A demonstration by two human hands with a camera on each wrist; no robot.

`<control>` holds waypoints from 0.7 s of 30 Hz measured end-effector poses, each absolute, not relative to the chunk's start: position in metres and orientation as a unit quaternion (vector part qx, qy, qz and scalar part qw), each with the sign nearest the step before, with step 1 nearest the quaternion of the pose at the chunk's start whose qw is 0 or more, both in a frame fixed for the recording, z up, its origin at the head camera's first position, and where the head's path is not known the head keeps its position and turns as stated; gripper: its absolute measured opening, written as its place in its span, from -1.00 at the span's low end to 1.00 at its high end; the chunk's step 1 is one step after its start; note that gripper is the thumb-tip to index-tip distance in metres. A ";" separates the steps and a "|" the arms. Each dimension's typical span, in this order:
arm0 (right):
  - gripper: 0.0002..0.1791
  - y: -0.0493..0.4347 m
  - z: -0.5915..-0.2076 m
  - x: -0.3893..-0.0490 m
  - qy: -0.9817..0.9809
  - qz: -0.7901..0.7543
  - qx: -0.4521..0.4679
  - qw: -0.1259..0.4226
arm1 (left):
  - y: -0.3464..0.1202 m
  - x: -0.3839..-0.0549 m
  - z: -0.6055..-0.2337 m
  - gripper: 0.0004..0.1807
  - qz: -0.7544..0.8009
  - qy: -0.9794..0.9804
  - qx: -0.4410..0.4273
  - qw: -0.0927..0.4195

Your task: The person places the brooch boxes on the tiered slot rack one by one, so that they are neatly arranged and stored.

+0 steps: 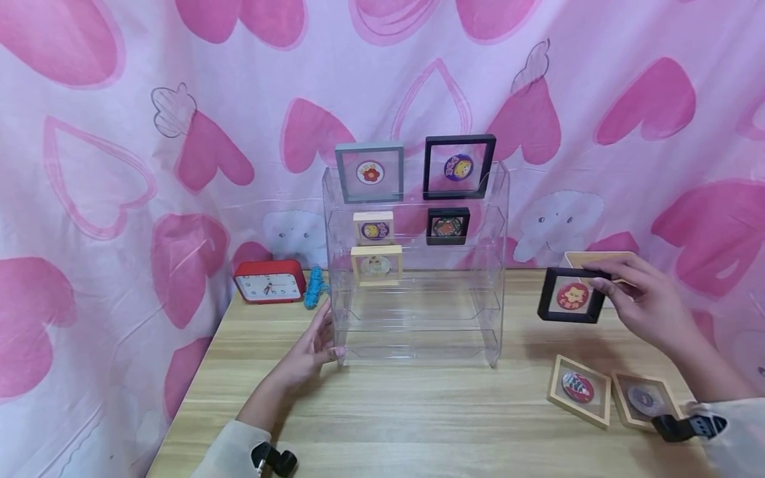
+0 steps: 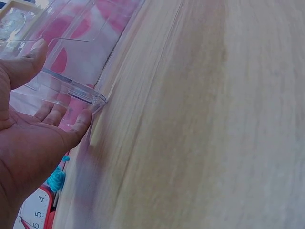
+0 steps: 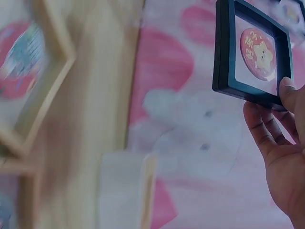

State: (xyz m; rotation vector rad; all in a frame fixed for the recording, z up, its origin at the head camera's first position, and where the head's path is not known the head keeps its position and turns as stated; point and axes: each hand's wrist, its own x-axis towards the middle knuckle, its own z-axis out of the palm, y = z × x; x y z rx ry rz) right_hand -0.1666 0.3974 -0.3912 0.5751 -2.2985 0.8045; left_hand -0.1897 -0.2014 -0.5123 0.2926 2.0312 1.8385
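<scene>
A clear tiered display rack (image 1: 418, 342) stands mid-table. My left hand (image 1: 311, 345) grips its lower left side, thumb at the front edge; in the left wrist view the fingers (image 2: 52, 114) show through the clear plastic. To the right of the rack, my right hand (image 1: 642, 302) pinches a black display frame (image 1: 544, 295) by its right side, above the table. Inside that frame is a red round badge (image 3: 257, 55) with a yellow star. Below the right hand, two wooden-edged frames (image 1: 609, 398) with round badges lie flat on the table.
On the rack stand a grey frame (image 1: 370, 198), a large black frame (image 1: 457, 195), a small black frame (image 1: 448, 240) and two small pale wooden frames (image 1: 376, 249). A red clock (image 1: 269, 264) and blue cord (image 1: 314, 289) sit left. Behind the right hand is a white box (image 3: 121, 191).
</scene>
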 end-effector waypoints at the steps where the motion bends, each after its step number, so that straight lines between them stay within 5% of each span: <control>1: -0.42 0.391 -0.387 -0.167 -0.869 0.306 0.224 0.317 | -0.201 -0.190 -0.512 0.20 0.655 0.724 0.103 0.193; 21: -0.48 0.282 -0.334 -0.190 -0.839 0.394 0.275 0.255 | -0.201 -0.189 -0.511 0.20 0.657 0.723 0.093 0.192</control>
